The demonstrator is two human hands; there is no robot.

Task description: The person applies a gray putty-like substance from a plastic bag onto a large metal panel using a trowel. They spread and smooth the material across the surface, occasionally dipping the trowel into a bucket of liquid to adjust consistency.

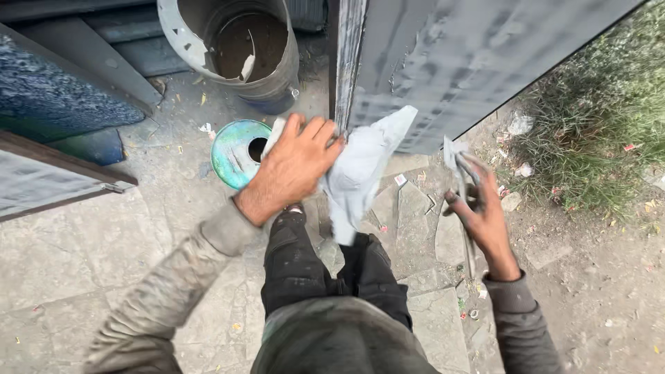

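We see grey metal drum (235, 48) top left, teal round lid (232, 154) on stone paving (62, 256) below it. Our left hand (291, 170) presses pale grey rag (360, 173) against edge of grey-painted metal door (457, 62), fingers closed on cloth. Our right hand (485, 215) clamped around thin metal tool (465, 208), just beside door's lower corner. Grass (596, 111) far right.

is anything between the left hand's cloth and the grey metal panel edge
Nothing visible. The left hand presses the grey cloth straight against the grey metal panel at its edge; the right hand holds a tool off to the side.
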